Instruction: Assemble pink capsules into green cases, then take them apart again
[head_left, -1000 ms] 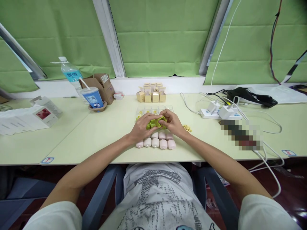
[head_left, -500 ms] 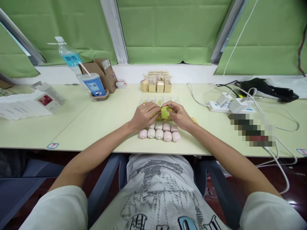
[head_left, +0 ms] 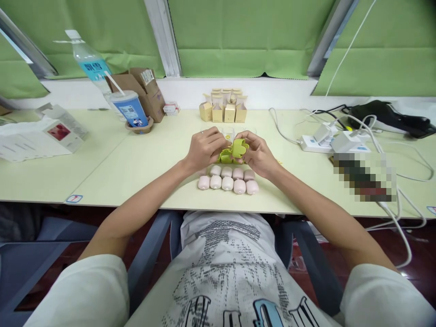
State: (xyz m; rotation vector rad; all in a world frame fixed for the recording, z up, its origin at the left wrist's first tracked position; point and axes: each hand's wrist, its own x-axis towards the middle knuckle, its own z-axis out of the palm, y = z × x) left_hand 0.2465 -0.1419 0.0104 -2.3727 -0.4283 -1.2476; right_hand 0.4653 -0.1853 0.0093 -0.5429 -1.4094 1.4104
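Between both hands is a small yellow-green, cup-shaped cover (head_left: 240, 148) with a scalloped edge, held just above the table. My right hand (head_left: 257, 153) grips its right side, fingers curled and thumb pressed against it. The fingers of my left hand (head_left: 205, 149) are closed at its left edge. Below, more yellow-green covers (head_left: 225, 156) show, partly hidden by the hands. Nearer to me, several pale pink rounded cases (head_left: 227, 183) stand in two rows. Just beyond the fingers are clear plastic holders (head_left: 229, 132), mostly hidden by my hands.
Small cardboard boxes (head_left: 229, 113) with raised flaps stand by the wall. On the left are a blue cup (head_left: 131, 111), a bottle (head_left: 91, 68), a brown carton (head_left: 150, 97) and white boxes (head_left: 41, 141). A power strip (head_left: 309, 143) with cables lies right.
The yellow-green cover has turned in my fingers and shifted slightly right. Another green cover below shows more now. The whole view has moved, so the table sits higher in the picture.
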